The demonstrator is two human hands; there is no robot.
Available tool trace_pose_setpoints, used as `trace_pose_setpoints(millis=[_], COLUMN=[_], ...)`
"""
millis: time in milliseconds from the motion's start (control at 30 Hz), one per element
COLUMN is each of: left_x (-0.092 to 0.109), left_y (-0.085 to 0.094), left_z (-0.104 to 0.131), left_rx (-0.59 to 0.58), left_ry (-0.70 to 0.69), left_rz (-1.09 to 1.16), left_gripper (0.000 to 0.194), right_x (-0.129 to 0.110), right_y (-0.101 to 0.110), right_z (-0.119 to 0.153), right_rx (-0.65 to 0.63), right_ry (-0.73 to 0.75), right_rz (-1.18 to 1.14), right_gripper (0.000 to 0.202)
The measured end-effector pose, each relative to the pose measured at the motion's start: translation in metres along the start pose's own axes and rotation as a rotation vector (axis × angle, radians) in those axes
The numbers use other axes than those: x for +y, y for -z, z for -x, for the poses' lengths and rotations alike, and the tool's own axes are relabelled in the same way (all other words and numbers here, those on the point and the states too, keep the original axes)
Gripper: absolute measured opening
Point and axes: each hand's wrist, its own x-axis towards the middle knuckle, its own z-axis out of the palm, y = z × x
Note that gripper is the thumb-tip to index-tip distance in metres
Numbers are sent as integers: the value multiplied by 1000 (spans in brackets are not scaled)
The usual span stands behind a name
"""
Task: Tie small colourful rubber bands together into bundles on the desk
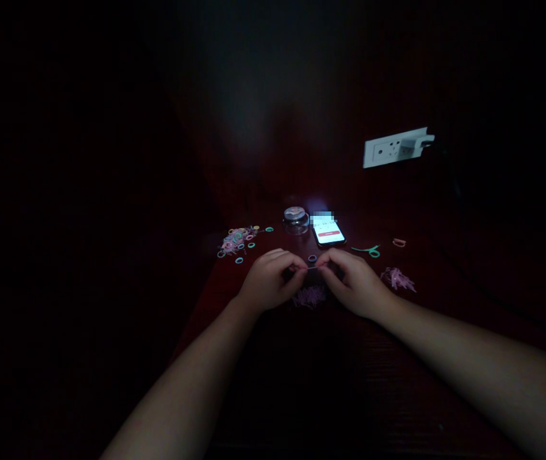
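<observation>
Between the fingertips of my left hand (275, 278) and my right hand (353, 281) stretches a thin pale strip (312, 268). Both hands pinch it, one at each end, just above the dark red table. Right behind the strip lies a small purple ring-shaped band (312, 259). Nearer to me, below the fingers, is a pile of thin purple strips (309, 296). A second pile, of pinkish strips (398, 279), lies to the right of my right hand. The dim light hides the strip's finer detail.
Left of my hands is a heap of small coloured bands (238, 239). Behind them stand a clear lidded jar (295, 223) and a lit phone (329, 230). A green scissor-like tool (367, 251) and an orange piece (399, 243) lie rightward. A wall socket (382, 152) holds a plug.
</observation>
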Motion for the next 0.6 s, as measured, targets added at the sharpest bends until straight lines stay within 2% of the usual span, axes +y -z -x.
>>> trace_pose_setpoints(millis=[600], left_x=[-3], left_y=[0], left_z=[2], left_rx=[16], left_ry=[7], left_rz=[24], left_gripper=[8], right_x=[1], right_y=[-1], right_z=[0], right_rx=[16], right_ry=[-9], right_rz=[5], right_gripper=[8])
